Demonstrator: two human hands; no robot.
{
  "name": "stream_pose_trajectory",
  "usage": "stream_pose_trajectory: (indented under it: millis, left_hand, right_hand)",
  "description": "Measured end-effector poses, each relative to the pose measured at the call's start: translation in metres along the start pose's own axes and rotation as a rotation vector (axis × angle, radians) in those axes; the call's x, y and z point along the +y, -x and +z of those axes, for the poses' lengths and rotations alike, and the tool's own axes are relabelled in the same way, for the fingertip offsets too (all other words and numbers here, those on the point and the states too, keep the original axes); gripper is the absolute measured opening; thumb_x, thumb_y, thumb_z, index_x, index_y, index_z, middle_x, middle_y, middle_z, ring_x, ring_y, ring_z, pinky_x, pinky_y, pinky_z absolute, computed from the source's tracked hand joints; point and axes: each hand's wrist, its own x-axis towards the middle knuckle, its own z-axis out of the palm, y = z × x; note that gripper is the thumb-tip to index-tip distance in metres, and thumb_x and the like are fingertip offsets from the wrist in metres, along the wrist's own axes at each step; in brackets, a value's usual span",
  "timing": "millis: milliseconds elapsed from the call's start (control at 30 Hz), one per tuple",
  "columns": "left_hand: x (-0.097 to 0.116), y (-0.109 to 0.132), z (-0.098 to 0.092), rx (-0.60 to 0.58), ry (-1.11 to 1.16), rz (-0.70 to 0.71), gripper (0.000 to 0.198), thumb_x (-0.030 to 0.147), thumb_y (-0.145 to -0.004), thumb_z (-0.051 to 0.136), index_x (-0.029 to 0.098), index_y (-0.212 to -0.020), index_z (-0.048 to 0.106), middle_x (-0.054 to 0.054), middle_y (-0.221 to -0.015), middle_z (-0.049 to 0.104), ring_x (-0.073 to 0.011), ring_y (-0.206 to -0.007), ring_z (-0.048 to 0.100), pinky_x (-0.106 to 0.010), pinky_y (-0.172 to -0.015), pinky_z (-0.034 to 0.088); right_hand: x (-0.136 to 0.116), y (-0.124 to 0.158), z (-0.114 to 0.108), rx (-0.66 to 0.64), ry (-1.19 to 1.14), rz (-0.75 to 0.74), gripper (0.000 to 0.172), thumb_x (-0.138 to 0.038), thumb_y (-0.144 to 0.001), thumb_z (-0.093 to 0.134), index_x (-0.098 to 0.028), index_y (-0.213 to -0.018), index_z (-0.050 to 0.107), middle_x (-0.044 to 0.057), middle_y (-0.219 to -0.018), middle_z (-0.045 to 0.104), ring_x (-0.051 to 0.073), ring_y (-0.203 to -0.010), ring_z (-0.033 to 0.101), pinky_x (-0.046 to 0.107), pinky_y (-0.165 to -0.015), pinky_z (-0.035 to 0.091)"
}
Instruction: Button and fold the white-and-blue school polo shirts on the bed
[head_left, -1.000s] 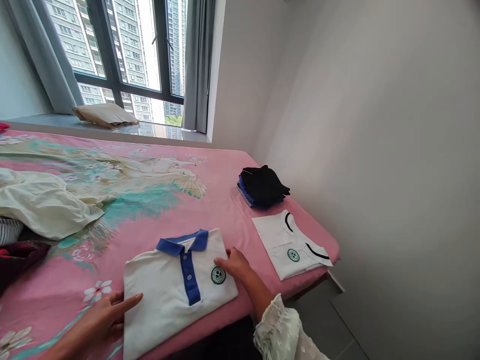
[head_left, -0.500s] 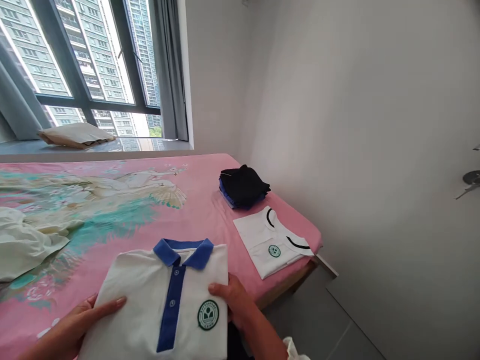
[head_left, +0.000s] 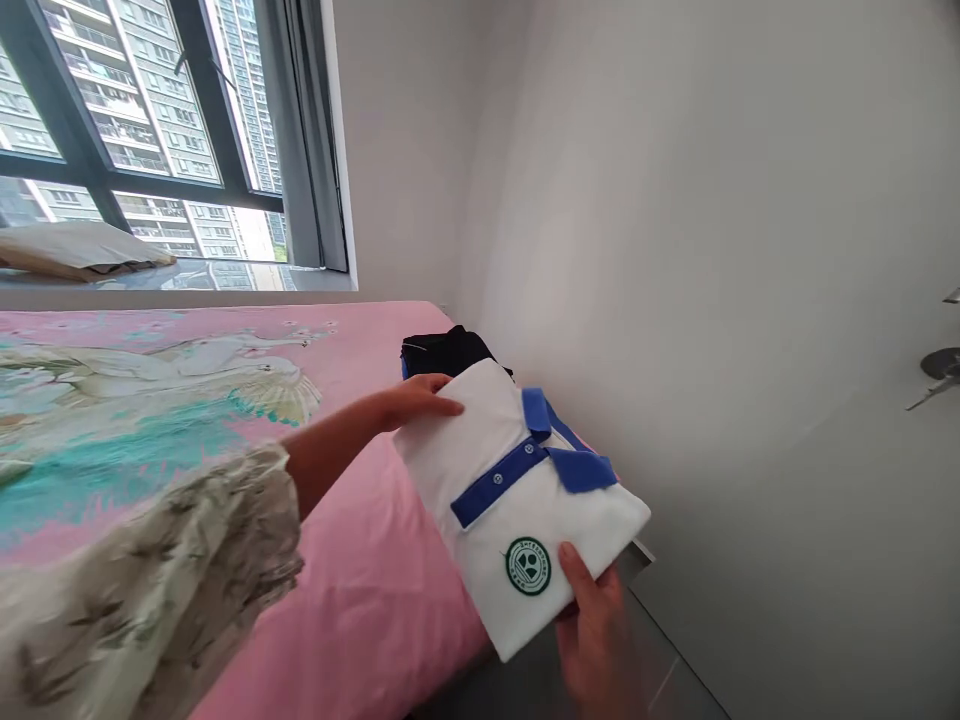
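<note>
Bed (head_left: pixel 367 590) partly hidden by shirt (head_left: pixel 521 510).

L hand (head_left: pixel 421 400) fwd, R hand (head_left: pixel 598 622) nearer, both pinching.

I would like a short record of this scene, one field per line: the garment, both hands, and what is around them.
Garment: white polo shirt, folded, held tilted over the bed corner; whether it touches anything below is hidden
Details: blue collar, blue placket, round green badge
Left hand: left hand grips the far-left edge, thumb on top
Right hand: right hand grips the near side by the badge, thumb on top
Behind shirt: folded black clothing, partly hidden
Bed: patterned pink sheet
Background: window, grey curtain
</note>
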Motion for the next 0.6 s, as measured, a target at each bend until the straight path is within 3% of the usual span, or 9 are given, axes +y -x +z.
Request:
stream_pose_trajectory:
  millis: [100,233,433,600]
  left_hand:
    - [-0.025,-0.021,0.021,0.030,0.006,-0.032,0.036,0.034,-0.089,0.054,0.015,-0.120,0.053,-0.009,-0.119,0.057,-0.0200,-0.100,0.059,-0.042,-0.084,0.051]
    - [-0.060,-0.036,0.041,-0.007,-0.003,-0.125,0.034,0.040,-0.085,0.057,0.013,-0.105,0.060,-0.008,-0.102,0.064,-0.0172,-0.089,0.061,-0.034,-0.079,0.052]
    - [-0.090,-0.046,0.060,-0.104,0.048,-0.275,0.043,0.054,-0.070,0.064,0.013,-0.083,0.060,-0.007,-0.072,0.065,-0.0140,-0.060,0.060,-0.029,-0.060,0.051]
    - [-0.100,-0.043,0.080,-0.064,0.021,-0.264,0.039,0.050,-0.073,0.059,0.015,-0.088,0.054,-0.006,-0.073,0.063,-0.0126,-0.058,0.061,-0.027,-0.056,0.051]
  right_hand:
    - [0.041,-0.027,-0.012,0.086,0.011,0.018,0.084,-0.040,-0.069,0.072,-0.026,-0.142,0.033,0.008,-0.125,0.060,0.024,-0.104,0.063,0.038,-0.087,0.053]
    - [0.081,-0.048,-0.029,0.160,0.028,0.101,0.088,-0.039,-0.064,0.076,-0.024,-0.140,0.037,0.008,-0.124,0.061,0.026,-0.108,0.061,0.038,-0.089,0.052]
    - [0.080,-0.050,-0.035,0.161,0.016,0.091,0.087,-0.043,-0.065,0.076,-0.026,-0.141,0.036,0.008,-0.128,0.057,0.026,-0.111,0.059,0.038,-0.092,0.051]
    - [0.078,-0.050,-0.031,0.151,0.054,0.080,0.088,-0.044,-0.064,0.076,-0.026,-0.140,0.037,0.008,-0.128,0.057,0.026,-0.109,0.060,0.038,-0.094,0.049]
